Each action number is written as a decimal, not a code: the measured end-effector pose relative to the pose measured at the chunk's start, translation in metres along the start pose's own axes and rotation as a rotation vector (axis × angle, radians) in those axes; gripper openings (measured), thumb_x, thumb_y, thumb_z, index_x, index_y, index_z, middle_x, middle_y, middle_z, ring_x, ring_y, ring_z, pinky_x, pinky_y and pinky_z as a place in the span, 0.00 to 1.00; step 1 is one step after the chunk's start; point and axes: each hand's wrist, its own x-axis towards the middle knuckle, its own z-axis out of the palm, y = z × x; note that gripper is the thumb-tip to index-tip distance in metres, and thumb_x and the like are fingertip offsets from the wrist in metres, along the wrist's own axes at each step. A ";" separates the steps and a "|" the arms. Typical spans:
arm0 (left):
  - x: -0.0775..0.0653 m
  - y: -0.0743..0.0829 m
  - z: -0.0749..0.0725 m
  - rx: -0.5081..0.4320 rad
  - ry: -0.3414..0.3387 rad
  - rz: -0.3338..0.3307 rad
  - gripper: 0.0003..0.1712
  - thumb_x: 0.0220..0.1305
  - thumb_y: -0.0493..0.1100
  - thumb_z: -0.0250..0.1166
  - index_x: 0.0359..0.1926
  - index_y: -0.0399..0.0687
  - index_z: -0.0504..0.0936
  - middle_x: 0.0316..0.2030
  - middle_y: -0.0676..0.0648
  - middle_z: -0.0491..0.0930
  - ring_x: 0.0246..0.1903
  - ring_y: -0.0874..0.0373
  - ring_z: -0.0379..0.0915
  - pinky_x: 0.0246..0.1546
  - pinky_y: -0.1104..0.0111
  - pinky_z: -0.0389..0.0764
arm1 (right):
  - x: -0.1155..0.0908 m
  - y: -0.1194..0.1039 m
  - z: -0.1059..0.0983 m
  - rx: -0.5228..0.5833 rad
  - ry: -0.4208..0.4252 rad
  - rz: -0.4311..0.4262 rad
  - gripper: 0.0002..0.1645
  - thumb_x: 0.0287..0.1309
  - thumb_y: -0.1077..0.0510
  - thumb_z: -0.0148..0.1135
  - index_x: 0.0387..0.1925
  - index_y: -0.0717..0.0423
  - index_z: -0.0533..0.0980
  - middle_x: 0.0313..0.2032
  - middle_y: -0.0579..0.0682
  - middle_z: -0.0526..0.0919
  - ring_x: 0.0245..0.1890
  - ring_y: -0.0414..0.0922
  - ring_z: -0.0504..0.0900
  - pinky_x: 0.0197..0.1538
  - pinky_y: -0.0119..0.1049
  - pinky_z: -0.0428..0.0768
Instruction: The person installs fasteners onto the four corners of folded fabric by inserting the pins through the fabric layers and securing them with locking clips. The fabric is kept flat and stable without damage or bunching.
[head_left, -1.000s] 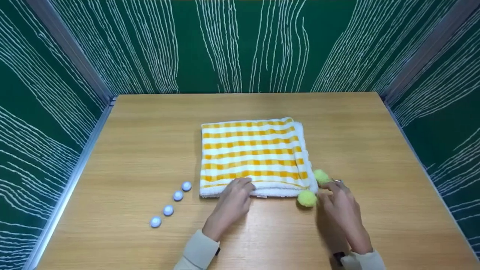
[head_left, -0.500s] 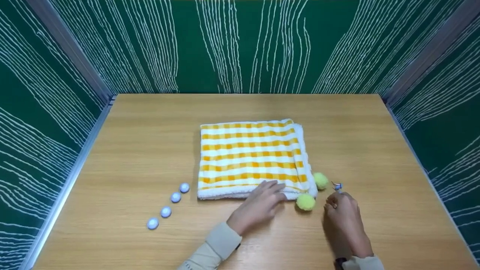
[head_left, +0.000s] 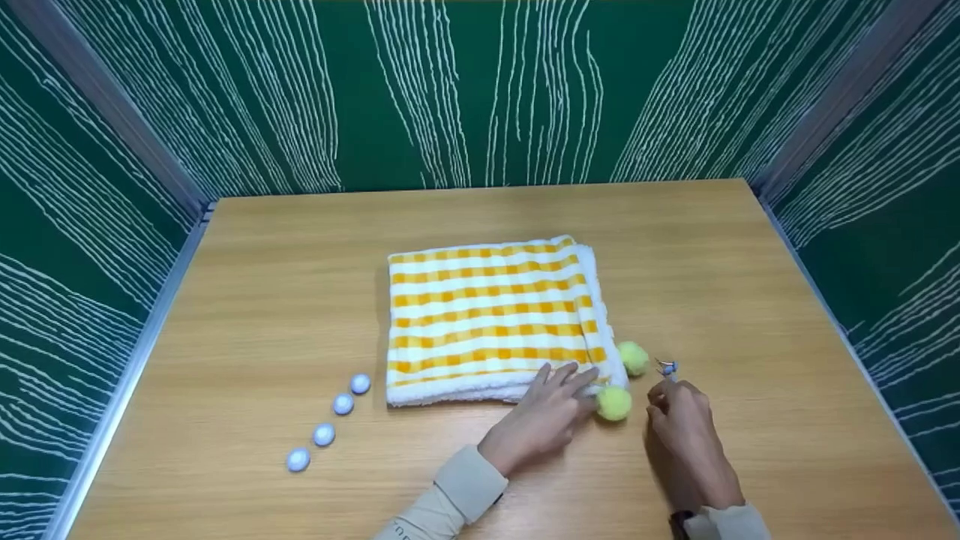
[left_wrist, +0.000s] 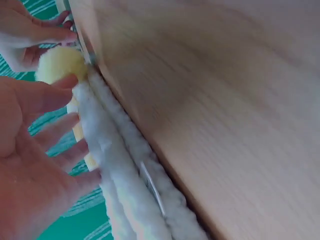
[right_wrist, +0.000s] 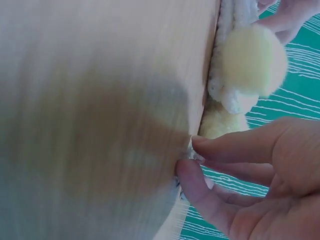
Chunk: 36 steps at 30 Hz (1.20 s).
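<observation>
A folded yellow-and-white checked blanket (head_left: 487, 315) with a fluffy white lining lies on the table. Two yellow-green pom-poms, a far one (head_left: 633, 358) and a near one (head_left: 614, 403), sit at its near right corner. My left hand (head_left: 546, 416) rests at the blanket's near edge, fingers spread, beside the near pom-pom. Right of the pom-poms, my right hand (head_left: 684, 427) pinches a small blue-and-silver piece (head_left: 667, 368) with thin wiry ends between thumb and finger. Its silvery part (right_wrist: 196, 156) shows between the fingertips in the right wrist view; its kind is unclear.
Several small pale round pieces (head_left: 324, 434) stand in a slanting row left of the blanket. Green walls (head_left: 405, 90) with white wavy lines enclose the wooden table (head_left: 300, 240) at the back and sides.
My left hand has slid right along the blanket's near edge to the pom-pom corner. My right hand has drawn slightly back from the far pom-pom, and the small piece now shows beyond its fingertips.
</observation>
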 end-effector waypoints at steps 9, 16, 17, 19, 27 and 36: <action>0.006 0.012 0.014 0.151 -0.029 -0.065 0.25 0.59 0.43 0.53 0.56 0.72 0.67 0.66 0.47 0.46 0.63 0.48 0.46 0.57 0.45 0.51 | 0.000 -0.002 -0.002 -0.012 -0.070 0.075 0.03 0.42 0.71 0.59 0.25 0.67 0.76 0.24 0.55 0.77 0.29 0.50 0.76 0.31 0.43 0.75; 0.013 0.016 0.013 0.202 0.046 -0.115 0.26 0.57 0.44 0.54 0.58 0.64 0.66 0.62 0.48 0.54 0.57 0.51 0.55 0.52 0.47 0.60 | -0.001 -0.003 -0.006 0.001 -0.110 0.109 0.03 0.41 0.72 0.60 0.24 0.66 0.76 0.23 0.54 0.76 0.28 0.49 0.75 0.30 0.41 0.75; 0.015 0.016 0.012 0.209 0.053 -0.117 0.25 0.57 0.44 0.54 0.57 0.63 0.66 0.62 0.48 0.55 0.56 0.51 0.56 0.51 0.48 0.61 | 0.000 -0.002 -0.006 0.000 -0.113 0.110 0.03 0.41 0.71 0.60 0.24 0.66 0.75 0.23 0.54 0.77 0.28 0.49 0.75 0.30 0.41 0.75; 0.017 0.017 0.011 0.216 0.052 -0.124 0.23 0.57 0.45 0.54 0.56 0.62 0.69 0.61 0.48 0.56 0.55 0.52 0.57 0.49 0.49 0.63 | 0.000 -0.002 -0.007 0.001 -0.121 0.114 0.03 0.41 0.71 0.60 0.23 0.66 0.75 0.23 0.54 0.77 0.29 0.49 0.75 0.30 0.40 0.75; 0.021 0.014 0.011 0.253 0.033 -0.139 0.26 0.54 0.46 0.57 0.55 0.69 0.68 0.61 0.46 0.56 0.50 0.54 0.58 0.42 0.56 0.66 | 0.000 -0.002 -0.009 -0.011 -0.132 0.078 0.04 0.40 0.72 0.60 0.24 0.66 0.77 0.24 0.55 0.78 0.30 0.50 0.75 0.31 0.41 0.75; 0.021 0.014 0.010 0.271 0.000 -0.136 0.26 0.55 0.47 0.56 0.57 0.63 0.66 0.60 0.47 0.56 0.52 0.53 0.57 0.44 0.54 0.65 | -0.001 -0.006 -0.011 -0.039 -0.193 0.074 0.07 0.42 0.73 0.58 0.26 0.67 0.80 0.28 0.56 0.79 0.33 0.51 0.75 0.34 0.44 0.75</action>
